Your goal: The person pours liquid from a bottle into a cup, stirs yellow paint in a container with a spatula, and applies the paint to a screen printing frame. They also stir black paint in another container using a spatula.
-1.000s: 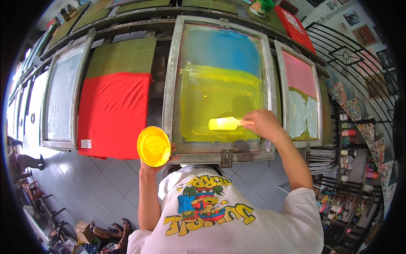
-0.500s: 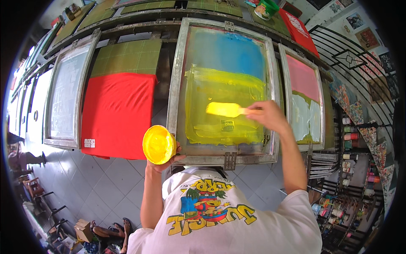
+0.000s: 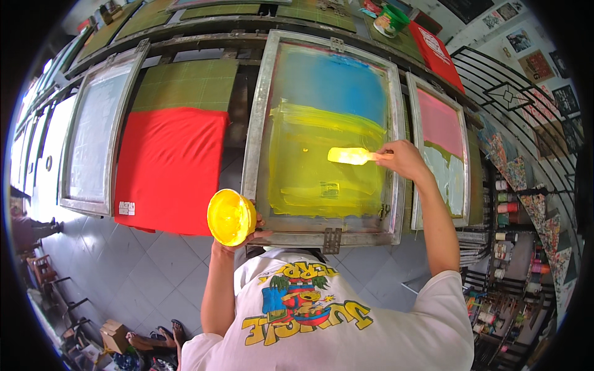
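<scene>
Spatula [image 3: 349, 156], its flat blade thick with yellow paint, lies level over the right-hand part of a large screen [image 3: 322, 133], blade pointing left; whether it touches the mesh I cannot tell. The right hand [image 3: 402, 157] has its fingers closed on the handle, near the screen's right edge. The left hand [image 3: 249, 240] is curled around the outside and underside of a yellow bowl [image 3: 231, 217], which is tilted so that its mouth and the yellow paint inside show. The bowl is at the lower left corner of the screen's grey metal frame [image 3: 369, 239], and parts of the left hand are hidden behind it.

The screen is blue across its upper part and streaked with yellow below, with a small rectangular mark [image 3: 329, 188] low in the yellow. To its left, a red cloth [image 3: 170, 167] covers the lower part of a green board [image 3: 185, 83], a white print at the cloth's lower left corner. Beyond that stands a pale screen [image 3: 99, 136]. To the right is a smaller screen [image 3: 440, 123], pink above and whitish below. A green tub [image 3: 391, 20] sits at the top, near another red cloth [image 3: 436, 55].
</scene>
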Available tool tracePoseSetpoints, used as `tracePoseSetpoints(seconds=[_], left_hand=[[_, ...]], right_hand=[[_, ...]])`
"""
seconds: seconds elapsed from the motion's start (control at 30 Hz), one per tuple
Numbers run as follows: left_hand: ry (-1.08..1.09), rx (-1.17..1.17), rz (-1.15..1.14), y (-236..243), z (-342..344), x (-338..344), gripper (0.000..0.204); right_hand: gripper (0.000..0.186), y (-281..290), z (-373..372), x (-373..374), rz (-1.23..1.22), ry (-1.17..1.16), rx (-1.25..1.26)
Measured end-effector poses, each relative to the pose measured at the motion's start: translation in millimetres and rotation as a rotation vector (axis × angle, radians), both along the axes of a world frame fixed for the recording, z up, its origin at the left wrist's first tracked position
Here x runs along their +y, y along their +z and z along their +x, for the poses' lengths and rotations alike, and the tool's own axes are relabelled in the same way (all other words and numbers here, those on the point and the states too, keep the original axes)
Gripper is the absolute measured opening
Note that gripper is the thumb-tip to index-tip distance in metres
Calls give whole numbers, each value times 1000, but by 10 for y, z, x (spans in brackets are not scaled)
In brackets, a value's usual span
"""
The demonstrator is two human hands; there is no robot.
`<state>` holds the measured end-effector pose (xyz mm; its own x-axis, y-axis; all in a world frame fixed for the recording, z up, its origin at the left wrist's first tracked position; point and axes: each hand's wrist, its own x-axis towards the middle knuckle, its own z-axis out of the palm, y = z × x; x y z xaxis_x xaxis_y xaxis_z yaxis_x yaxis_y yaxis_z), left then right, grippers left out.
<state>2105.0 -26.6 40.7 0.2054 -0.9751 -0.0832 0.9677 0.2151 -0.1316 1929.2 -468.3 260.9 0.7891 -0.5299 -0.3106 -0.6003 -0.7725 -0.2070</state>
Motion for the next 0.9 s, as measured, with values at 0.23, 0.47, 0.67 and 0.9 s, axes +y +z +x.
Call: tracePoseSetpoints(seconds=[0.23, 0.47, 0.67, 0.9], left_hand=[[13, 9, 14, 117, -27, -28, 62], [-10, -56, 137, 357, -31, -86, 63], [-48, -482, 494, 1057, 34, -495, 64], [-347, -356, 364, 1441, 75, -1093, 64]], right_hand=[[30, 3, 790, 340, -11, 202, 18], [28, 77, 746, 405, 307, 139, -207], [25, 628, -147, 1464, 144, 96, -458], [22, 89, -922, 2453, -575, 222, -714]])
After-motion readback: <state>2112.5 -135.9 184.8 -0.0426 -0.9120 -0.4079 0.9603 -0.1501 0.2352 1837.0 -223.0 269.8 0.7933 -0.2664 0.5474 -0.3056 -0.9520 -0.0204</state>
